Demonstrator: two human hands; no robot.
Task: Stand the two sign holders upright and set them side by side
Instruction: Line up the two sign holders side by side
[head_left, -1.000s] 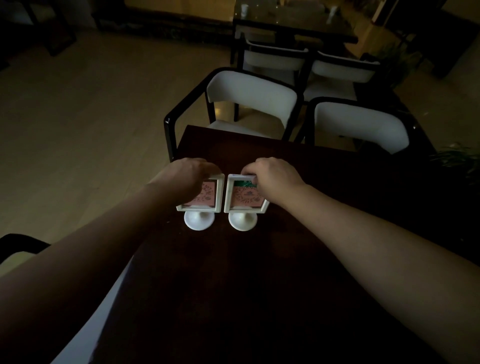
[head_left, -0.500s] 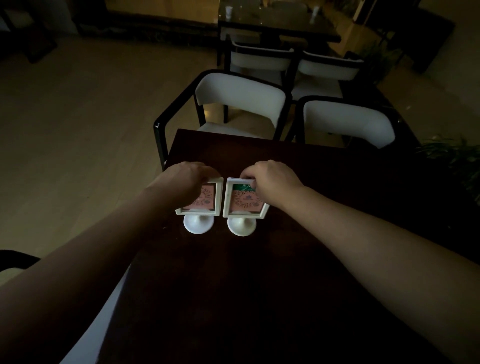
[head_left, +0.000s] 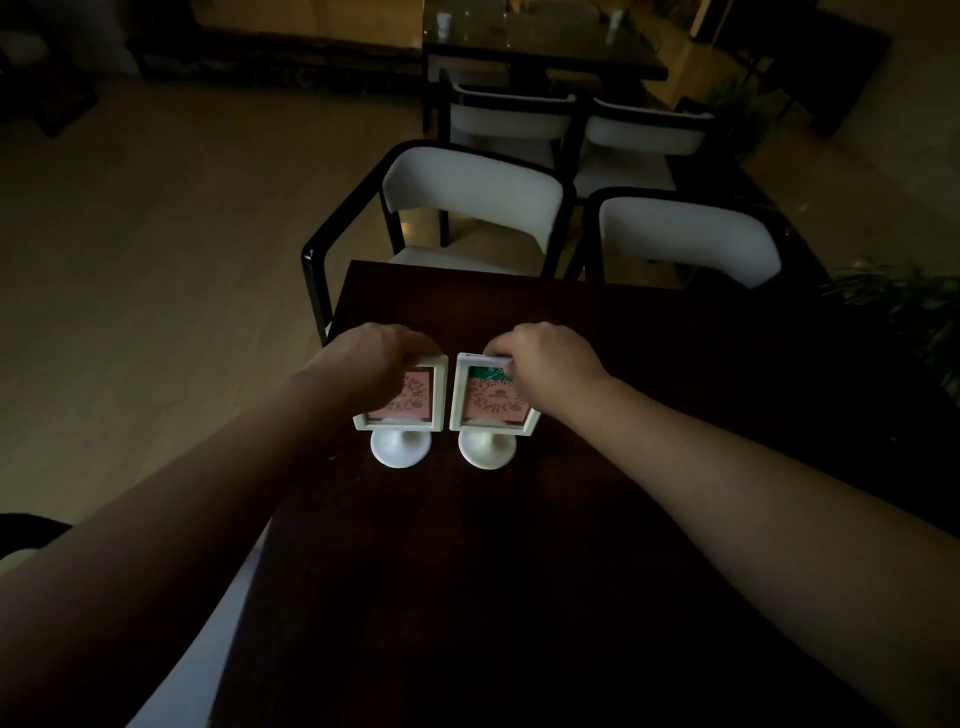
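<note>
Two white sign holders stand upright on their round feet on a dark wooden table (head_left: 519, 571), close side by side with a thin dark gap between their frames. The left sign holder (head_left: 415, 400) has a pink printed card in its frame; the left hand (head_left: 379, 358) is curled over its top outer corner and covers the upper left of the card, fingers closed on the frame's top edge. Below that grip the frame's lower rail and the short stem show, and the round base sits flat on the wood. The right sign holder (head_left: 483, 402) carries a pink card with a green strip along its top; the right hand (head_left: 545, 364) pinches its top edge near the outer corner, fingertips folded over the rim, so the frame's right side is hidden under the wrist. Its base sits level with the other base, the two feet near each other but not touching. Both forearms run back from the grips toward the camera. Beyond the hands, at the table's far edge, stand two chairs with white backs and dark frames, the nearer chair (head_left: 478, 197) straight ahead of the grips and a second chair (head_left: 685, 234) to its right. Farther off is another dark table (head_left: 540, 47) with more chairs, on a pale floor (head_left: 156, 260).
</note>
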